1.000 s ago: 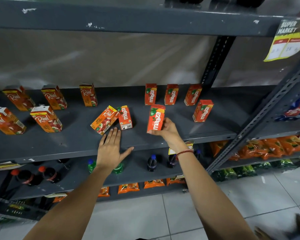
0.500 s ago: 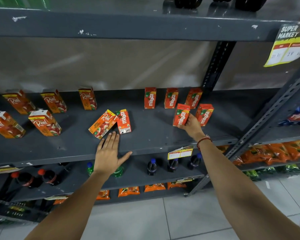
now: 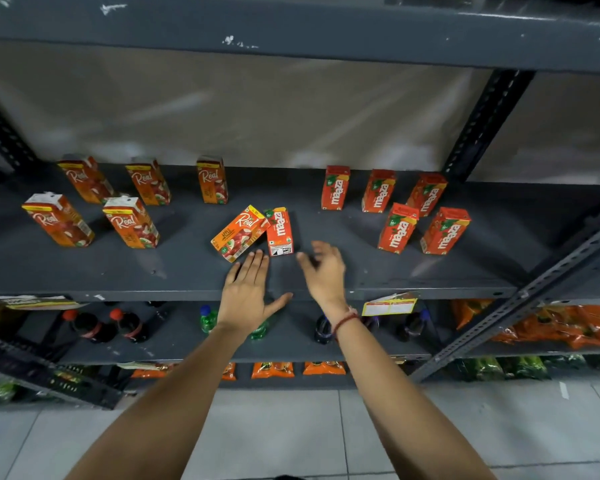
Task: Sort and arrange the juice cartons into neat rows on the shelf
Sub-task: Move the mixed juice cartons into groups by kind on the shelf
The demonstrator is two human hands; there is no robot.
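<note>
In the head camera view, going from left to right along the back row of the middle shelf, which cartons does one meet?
Real carton → Real carton → Real carton → Maaza carton → Maaza carton → Maaza carton.

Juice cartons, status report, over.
Left hand flat on shelf, empty. Right hand open, empty, near lying Maaza carton. Real carton also down, touching it. Nothing blocking.
</note>
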